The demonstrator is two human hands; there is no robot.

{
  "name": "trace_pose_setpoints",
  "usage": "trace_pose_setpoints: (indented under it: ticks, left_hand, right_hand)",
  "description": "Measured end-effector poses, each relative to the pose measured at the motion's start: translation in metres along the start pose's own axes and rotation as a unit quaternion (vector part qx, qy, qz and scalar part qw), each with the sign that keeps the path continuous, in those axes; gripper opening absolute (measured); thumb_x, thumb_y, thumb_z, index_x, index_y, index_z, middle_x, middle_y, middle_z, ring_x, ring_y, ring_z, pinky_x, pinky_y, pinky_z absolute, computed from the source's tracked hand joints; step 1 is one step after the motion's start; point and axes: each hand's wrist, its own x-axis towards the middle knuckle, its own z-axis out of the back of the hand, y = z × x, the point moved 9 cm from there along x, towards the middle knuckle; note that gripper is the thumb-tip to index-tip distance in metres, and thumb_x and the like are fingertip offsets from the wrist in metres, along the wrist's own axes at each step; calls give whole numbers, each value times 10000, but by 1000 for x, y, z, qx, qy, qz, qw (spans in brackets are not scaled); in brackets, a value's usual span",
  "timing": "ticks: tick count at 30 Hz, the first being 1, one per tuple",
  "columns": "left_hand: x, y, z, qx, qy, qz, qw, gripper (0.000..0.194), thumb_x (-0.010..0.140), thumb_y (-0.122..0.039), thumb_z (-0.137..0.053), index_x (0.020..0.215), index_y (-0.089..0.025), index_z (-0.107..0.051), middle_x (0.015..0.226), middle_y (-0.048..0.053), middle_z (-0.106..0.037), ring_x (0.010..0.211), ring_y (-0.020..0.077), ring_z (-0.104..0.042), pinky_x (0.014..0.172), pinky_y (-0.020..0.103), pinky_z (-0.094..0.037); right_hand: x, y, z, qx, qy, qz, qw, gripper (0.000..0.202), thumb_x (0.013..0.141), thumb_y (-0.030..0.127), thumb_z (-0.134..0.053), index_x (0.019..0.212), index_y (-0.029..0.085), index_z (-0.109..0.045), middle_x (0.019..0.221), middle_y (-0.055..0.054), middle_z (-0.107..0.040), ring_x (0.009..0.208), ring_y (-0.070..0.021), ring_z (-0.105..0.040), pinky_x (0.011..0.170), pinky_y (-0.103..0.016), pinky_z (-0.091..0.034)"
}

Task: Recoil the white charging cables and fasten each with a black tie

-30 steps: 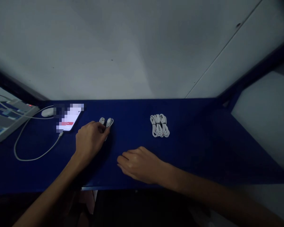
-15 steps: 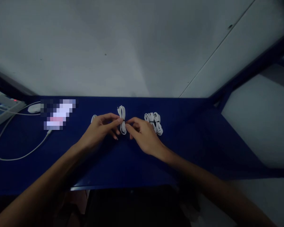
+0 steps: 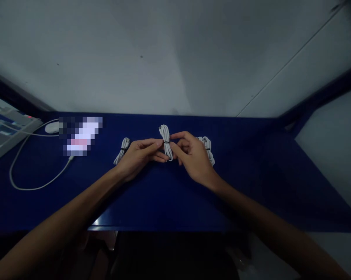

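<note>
A coiled white cable (image 3: 167, 149), bound at its middle with a black tie, stands nearly upright between my hands above the blue table. From the left, my left hand (image 3: 139, 155) pinches it near the tie. My right hand (image 3: 193, 156) has its thumb and fingers bent at the cable's right side, by the tie. Left of my left hand lies another tied white cable (image 3: 122, 151). Behind my right hand, more coiled white cables (image 3: 207, 146) are partly hidden.
On the left of the blue table (image 3: 152, 198) are a blurred-out phone (image 3: 83, 134), with a white charging cord (image 3: 32, 189) looping from it, and a white rounded object (image 3: 52, 127). A white power strip (image 3: 14, 134) stands at the far left. Behind rises a pale wall (image 3: 140, 85).
The view has shifted, so everything sits further right. My left hand no longer covers the tied cable at left, and my right hand now hides more of the cables behind it.
</note>
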Motion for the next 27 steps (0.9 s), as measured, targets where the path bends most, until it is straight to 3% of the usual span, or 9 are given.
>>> trace_pose_setpoints:
  ticks: [6,13,17,22,27]
  left_hand:
    - [5,8,4,-14,-11,0,1000,311,889,-297,-919,1126,-126,-812,881,91,-843,759,170,-818,756,258,-677]
    - [0,-2,-3,67,-11,-52,996,266,846,-253,-946,1066,-134,-856,807,39,-781,671,147,-753,668,256,-636]
    - [-7,-10,-5,121,-30,-114,986,250,801,-242,-974,1022,-174,-876,867,20,-737,755,140,-717,758,275,-620]
    - [-13,-14,-2,173,-53,-186,966,251,807,-278,-976,1034,-228,-882,1043,45,-747,926,182,-725,859,312,-608]
    - [-14,-14,-2,217,-32,-189,957,292,845,-294,-955,1121,-231,-883,968,47,-778,868,183,-751,814,299,-622]
  right_hand:
    - [-11,3,6,-55,-68,35,996,98,1061,287,-663,1130,218,-667,730,46,-626,592,-131,-605,562,-297,-454]
    - [-20,14,3,-103,-47,110,988,55,1090,256,-644,1099,214,-677,877,6,-715,729,-148,-676,651,-306,-529]
    - [-27,20,0,-131,-36,139,981,115,1107,200,-598,1075,217,-706,980,-21,-745,820,-163,-692,724,-322,-560]
    - [-30,16,0,-93,-39,128,987,111,1057,306,-737,1129,222,-728,1039,-41,-734,871,-181,-724,692,-312,-596]
    - [-27,1,-5,-36,-12,60,997,118,1033,338,-768,1048,227,-733,981,-32,-757,855,-186,-736,692,-318,-596]
